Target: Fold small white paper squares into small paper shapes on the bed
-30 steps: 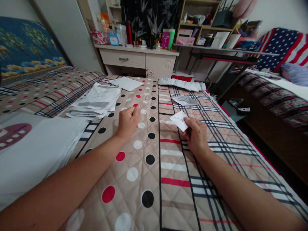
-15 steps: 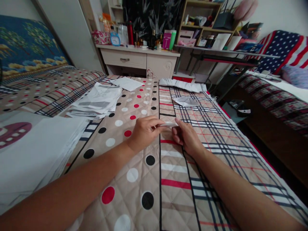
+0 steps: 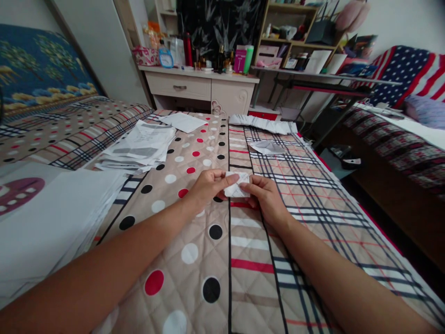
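Observation:
A small folded piece of white paper (image 3: 238,190) with faint printed lines is held between both hands above the bed. My left hand (image 3: 210,186) pinches its left side, thumb across the front face. On the right side my right hand (image 3: 264,192) grips it too, its thumb on the front and the fingers curled behind. The fingers behind the paper are partly hidden. Beneath the hands lies a quilted bedspread (image 3: 187,287) with dots, stripes and plaid.
Left of the hands sit a stack of papers (image 3: 139,146) and a larger pile of white sheets (image 3: 69,213). Farther back are a single sheet (image 3: 184,121), a pleated paper strip (image 3: 262,123) and a grey-white folded paper (image 3: 267,147). A dresser (image 3: 194,88) stands beyond the bed.
The folded paper has turned from nearly edge-on to showing its flat face. My right thumb now lies across its front, and both hands have shifted slightly.

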### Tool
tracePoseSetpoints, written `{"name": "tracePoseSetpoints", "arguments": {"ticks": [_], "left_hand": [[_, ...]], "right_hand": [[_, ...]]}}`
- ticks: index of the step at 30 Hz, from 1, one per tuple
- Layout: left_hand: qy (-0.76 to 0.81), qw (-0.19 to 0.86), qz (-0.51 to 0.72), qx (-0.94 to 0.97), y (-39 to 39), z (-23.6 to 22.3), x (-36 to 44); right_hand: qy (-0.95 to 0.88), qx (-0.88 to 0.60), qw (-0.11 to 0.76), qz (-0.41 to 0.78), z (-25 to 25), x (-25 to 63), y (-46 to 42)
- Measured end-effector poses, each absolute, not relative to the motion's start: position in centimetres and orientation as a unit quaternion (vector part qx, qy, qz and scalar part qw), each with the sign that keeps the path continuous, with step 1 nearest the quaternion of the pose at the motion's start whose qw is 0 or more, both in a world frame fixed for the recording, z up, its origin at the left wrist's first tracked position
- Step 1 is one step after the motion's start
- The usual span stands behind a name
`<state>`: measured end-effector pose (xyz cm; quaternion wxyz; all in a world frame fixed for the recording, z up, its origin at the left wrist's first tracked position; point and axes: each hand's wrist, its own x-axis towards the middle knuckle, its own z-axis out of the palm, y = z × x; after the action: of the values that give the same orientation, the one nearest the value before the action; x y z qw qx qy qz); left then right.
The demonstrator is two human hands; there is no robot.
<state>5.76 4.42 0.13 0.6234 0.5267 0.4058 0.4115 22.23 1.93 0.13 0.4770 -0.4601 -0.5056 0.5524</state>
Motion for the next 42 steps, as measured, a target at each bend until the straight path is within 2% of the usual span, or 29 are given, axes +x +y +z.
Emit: {"name": "tracePoseSetpoints", "arguments": {"ticks": [5, 11, 17, 21, 25, 30, 34, 38, 42], "left_hand": [[0.410, 0.627, 0.376, 0.546, 4.6, -0.1, 5.7], [0.405, 0.593, 0.397, 0.572, 4.6, -0.4, 5.6], [0.397, 0.560, 0.356, 0.634, 4.5, 0.0, 5.4], [0.423, 0.480, 0.385, 0.665, 4.5, -0.1, 5.6], [0.454, 0.389, 0.416, 0.685, 4.5, -0.4, 5.9], [0.411, 0.498, 0.417, 0.639, 4.7, -0.7, 5.8], [0.402, 0.560, 0.419, 0.590, 4.9, -0.9, 5.7], [0.392, 0.578, 0.434, 0.569, 5.1, -0.9, 5.7], [0.388, 0.557, 0.465, 0.568, 5.2, -1.0, 5.7]], "right_hand": [[-0.521, -0.431, 0.422, 0.603, 0.3, 22.3, 1.9], [-0.564, -0.426, 0.393, 0.587, 0.1, 22.5, 2.0], [-0.606, -0.422, 0.341, 0.582, -0.1, 22.9, 2.0], [-0.646, -0.418, 0.356, 0.530, -0.2, 22.6, 2.0], [-0.636, -0.438, 0.415, 0.481, -0.3, 22.1, 2.0], [-0.610, -0.469, 0.475, 0.427, -0.7, 22.3, 2.0], [-0.585, -0.472, 0.497, 0.434, -0.8, 22.3, 2.1], [-0.569, -0.486, 0.504, 0.431, -0.7, 22.3, 2.0], [-0.604, -0.513, 0.498, 0.352, -0.8, 22.5, 1.9]]}}
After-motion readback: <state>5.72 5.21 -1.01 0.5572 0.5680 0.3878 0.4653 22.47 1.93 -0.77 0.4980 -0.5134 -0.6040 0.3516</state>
